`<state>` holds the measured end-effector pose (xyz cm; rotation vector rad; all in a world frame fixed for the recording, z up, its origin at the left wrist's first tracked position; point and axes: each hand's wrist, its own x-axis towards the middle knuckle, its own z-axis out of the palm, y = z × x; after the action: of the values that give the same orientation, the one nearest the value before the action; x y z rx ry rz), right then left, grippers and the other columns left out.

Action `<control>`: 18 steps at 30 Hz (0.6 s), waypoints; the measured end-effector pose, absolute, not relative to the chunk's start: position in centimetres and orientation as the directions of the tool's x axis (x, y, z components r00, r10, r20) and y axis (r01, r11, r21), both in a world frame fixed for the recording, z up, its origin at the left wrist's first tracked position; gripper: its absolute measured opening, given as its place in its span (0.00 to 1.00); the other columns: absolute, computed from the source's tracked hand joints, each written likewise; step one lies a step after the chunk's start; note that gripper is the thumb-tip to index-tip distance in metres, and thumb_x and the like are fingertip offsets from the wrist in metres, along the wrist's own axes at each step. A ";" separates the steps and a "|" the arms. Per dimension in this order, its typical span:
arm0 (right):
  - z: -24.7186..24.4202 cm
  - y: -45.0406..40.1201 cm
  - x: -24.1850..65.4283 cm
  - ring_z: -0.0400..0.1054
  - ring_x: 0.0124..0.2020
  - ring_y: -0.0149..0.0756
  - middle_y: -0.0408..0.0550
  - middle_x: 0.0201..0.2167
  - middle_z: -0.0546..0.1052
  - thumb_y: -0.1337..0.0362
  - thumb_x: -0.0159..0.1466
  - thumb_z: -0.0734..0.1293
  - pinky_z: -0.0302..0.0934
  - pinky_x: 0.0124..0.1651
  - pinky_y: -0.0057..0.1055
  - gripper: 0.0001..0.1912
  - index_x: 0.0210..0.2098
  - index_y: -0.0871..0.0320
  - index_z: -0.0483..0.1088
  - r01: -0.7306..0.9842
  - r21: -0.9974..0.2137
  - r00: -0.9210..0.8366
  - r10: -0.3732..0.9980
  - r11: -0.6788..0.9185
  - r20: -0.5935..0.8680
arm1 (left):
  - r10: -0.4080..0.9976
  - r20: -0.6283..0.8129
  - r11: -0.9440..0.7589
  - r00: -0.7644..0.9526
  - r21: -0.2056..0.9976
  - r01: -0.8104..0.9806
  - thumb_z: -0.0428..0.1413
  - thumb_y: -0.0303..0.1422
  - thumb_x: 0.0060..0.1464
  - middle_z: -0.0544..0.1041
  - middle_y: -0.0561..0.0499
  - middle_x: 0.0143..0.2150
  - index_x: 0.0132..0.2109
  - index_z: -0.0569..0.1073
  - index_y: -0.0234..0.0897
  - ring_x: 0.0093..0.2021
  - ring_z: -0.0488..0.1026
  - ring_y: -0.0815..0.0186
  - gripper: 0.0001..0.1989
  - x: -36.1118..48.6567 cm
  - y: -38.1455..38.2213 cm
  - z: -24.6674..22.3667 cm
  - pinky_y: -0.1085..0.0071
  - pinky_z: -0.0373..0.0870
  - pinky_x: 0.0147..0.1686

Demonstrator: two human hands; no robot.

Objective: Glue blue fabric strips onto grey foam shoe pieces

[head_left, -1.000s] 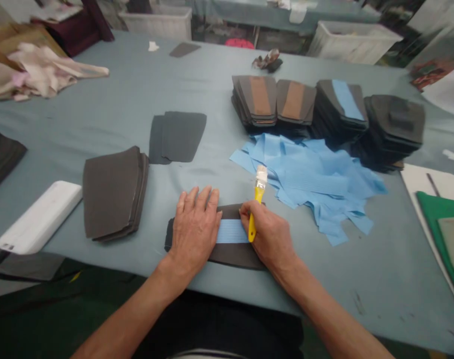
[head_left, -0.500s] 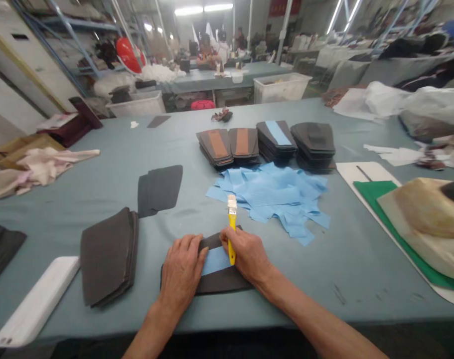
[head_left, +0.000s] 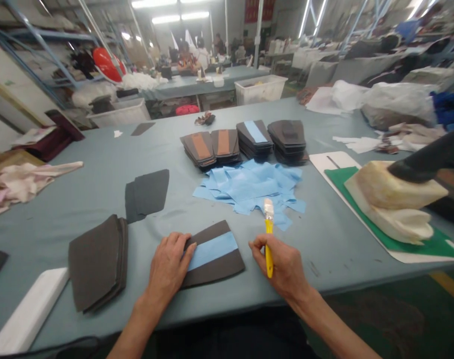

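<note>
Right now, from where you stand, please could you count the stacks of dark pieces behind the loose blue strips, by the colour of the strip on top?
Tan-strip stacks: 2
Blue-strip stack: 1
Dark-strip stack: 1
Total: 4

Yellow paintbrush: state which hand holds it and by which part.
The right hand holds the paintbrush by its yellow handle, around the middle, with the bristles pointing up.

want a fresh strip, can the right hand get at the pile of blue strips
Likely yes: the right hand sits just short of the blue strips, nothing on the table between, but it holds the yellow-handled brush.
</note>
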<state>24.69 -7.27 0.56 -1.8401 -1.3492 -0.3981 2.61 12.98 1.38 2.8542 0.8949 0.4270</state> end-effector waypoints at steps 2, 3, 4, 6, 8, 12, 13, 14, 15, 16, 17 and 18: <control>0.2 -7.7 23.6 0.75 0.24 0.29 0.40 0.26 0.79 0.62 0.78 0.63 0.64 0.31 0.25 0.12 0.36 0.54 0.70 0.899 -0.418 0.392 0.657 -0.128 0.643 | 0.585 0.211 -0.811 0.783 0.192 0.553 0.49 0.39 0.73 0.80 0.43 0.48 0.52 0.77 0.38 0.49 0.77 0.51 0.15 2.8 12.8 1.5 0.51 0.76 0.53; 0.0 -7.9 23.1 0.74 0.23 0.30 0.40 0.26 0.79 0.60 0.78 0.62 0.63 0.30 0.25 0.14 0.36 0.54 0.70 0.899 -0.418 0.395 0.660 -0.134 0.639 | 0.596 0.200 -0.802 0.778 0.185 0.567 0.49 0.39 0.73 0.80 0.43 0.49 0.53 0.77 0.38 0.49 0.77 0.51 0.14 2.9 12.6 1.6 0.51 0.76 0.54; -0.1 -8.0 22.6 0.73 0.21 0.30 0.40 0.25 0.79 0.58 0.79 0.62 0.62 0.28 0.26 0.15 0.36 0.54 0.71 0.899 -0.416 0.397 0.660 -0.139 0.638 | 0.611 0.188 -0.792 0.769 0.175 0.586 0.50 0.38 0.73 0.80 0.42 0.49 0.53 0.77 0.37 0.50 0.77 0.52 0.14 3.0 12.2 1.6 0.50 0.76 0.55; -0.5 -8.3 21.8 0.70 0.18 0.31 0.41 0.23 0.77 0.52 0.79 0.62 0.58 0.24 0.28 0.18 0.36 0.55 0.72 0.901 -0.410 0.397 0.650 -0.142 0.648 | 0.639 0.159 -0.769 0.752 0.149 0.622 0.53 0.36 0.73 0.80 0.44 0.50 0.53 0.77 0.36 0.51 0.77 0.55 0.11 3.0 11.4 1.7 0.51 0.76 0.56; -1.2 -8.7 21.6 0.68 0.15 0.34 0.42 0.21 0.76 0.47 0.78 0.62 0.52 0.20 0.30 0.21 0.37 0.55 0.73 0.904 -0.401 0.394 0.643 -0.145 0.657 | 0.666 0.131 -0.746 0.734 0.120 0.655 0.60 0.39 0.70 0.80 0.46 0.53 0.54 0.77 0.36 0.53 0.78 0.57 0.12 3.2 10.7 1.8 0.52 0.78 0.55; -3.3 -9.3 22.6 0.67 0.13 0.38 0.42 0.19 0.75 0.35 0.75 0.58 0.52 0.16 0.32 0.30 0.40 0.53 0.76 0.921 -0.284 0.386 0.726 -0.268 0.569 | 0.715 0.095 -0.699 0.692 0.109 0.707 0.61 0.40 0.69 0.79 0.44 0.56 0.56 0.77 0.36 0.53 0.79 0.57 0.15 3.7 10.2 2.0 0.53 0.80 0.54; -3.7 -9.4 22.9 0.68 0.13 0.39 0.42 0.20 0.76 0.35 0.75 0.58 0.52 0.15 0.32 0.30 0.41 0.53 0.76 0.928 -0.256 0.370 0.744 -0.270 0.557 | 0.724 0.087 -0.690 0.685 0.118 0.714 0.61 0.40 0.69 0.79 0.44 0.56 0.56 0.77 0.36 0.53 0.79 0.57 0.15 3.7 10.1 2.1 0.53 0.80 0.54; -4.0 -9.6 23.1 0.68 0.13 0.39 0.42 0.20 0.76 0.35 0.75 0.59 0.53 0.15 0.32 0.29 0.41 0.53 0.76 0.928 -0.246 0.372 0.752 -0.281 0.544 | 0.730 0.079 -0.683 0.679 0.132 0.719 0.61 0.40 0.69 0.79 0.44 0.55 0.55 0.77 0.36 0.53 0.79 0.57 0.14 3.8 10.0 2.3 0.53 0.79 0.54; -4.2 -9.8 23.3 0.69 0.14 0.39 0.42 0.21 0.77 0.36 0.75 0.60 0.54 0.15 0.32 0.27 0.42 0.53 0.76 0.924 -0.241 0.383 0.755 -0.298 0.533 | 0.733 0.070 -0.679 0.677 0.148 0.719 0.61 0.40 0.69 0.79 0.45 0.55 0.55 0.77 0.36 0.54 0.79 0.57 0.14 3.8 9.9 2.4 0.52 0.79 0.55; -4.2 -10.1 23.4 0.70 0.15 0.40 0.43 0.22 0.78 0.38 0.74 0.61 0.55 0.16 0.32 0.26 0.42 0.53 0.76 0.915 -0.243 0.404 0.753 -0.323 0.519 | 0.733 0.060 -0.677 0.678 0.166 0.717 0.61 0.40 0.69 0.79 0.45 0.55 0.54 0.77 0.36 0.54 0.78 0.56 0.14 3.8 9.8 2.5 0.51 0.78 0.55; -4.3 -10.3 23.5 0.72 0.16 0.40 0.43 0.23 0.78 0.38 0.74 0.63 0.56 0.16 0.32 0.25 0.43 0.53 0.76 0.904 -0.253 0.428 0.750 -0.346 0.504 | 0.731 0.050 -0.676 0.681 0.184 0.713 0.60 0.40 0.70 0.79 0.45 0.54 0.53 0.77 0.36 0.54 0.78 0.56 0.13 3.8 9.8 2.6 0.51 0.77 0.56; -4.3 -10.5 23.6 0.73 0.17 0.41 0.44 0.24 0.79 0.39 0.73 0.64 0.57 0.16 0.32 0.24 0.44 0.53 0.76 0.891 -0.266 0.453 0.747 -0.367 0.486 | 0.729 0.038 -0.675 0.683 0.202 0.709 0.59 0.39 0.70 0.79 0.45 0.54 0.52 0.77 0.36 0.55 0.77 0.56 0.12 3.8 9.8 2.6 0.51 0.76 0.57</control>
<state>23.58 -10.48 -4.27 -2.2149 -1.3683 -0.3892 3.78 9.78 2.64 2.7232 1.1735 0.1721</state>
